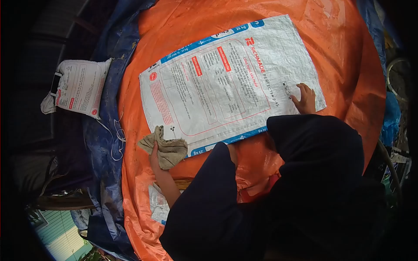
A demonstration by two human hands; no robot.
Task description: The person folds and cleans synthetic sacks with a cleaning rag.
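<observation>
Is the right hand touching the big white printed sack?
Touching. The head view shows the right hand pressed flat on the white sack near its right edge, fingers spread over the print, no gap visible.

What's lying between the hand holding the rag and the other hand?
In the head view, the big white printed sack lies spread flat on the orange tarp between the left hand, which grips the rag, and the right hand, which rests on the sack.

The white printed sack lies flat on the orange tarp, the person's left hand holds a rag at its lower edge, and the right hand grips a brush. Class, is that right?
Not quite. In the head view the right hand holds no brush; it presses bare on the white printed sack. The rest stands: left hand, rag, orange tarp.
</observation>
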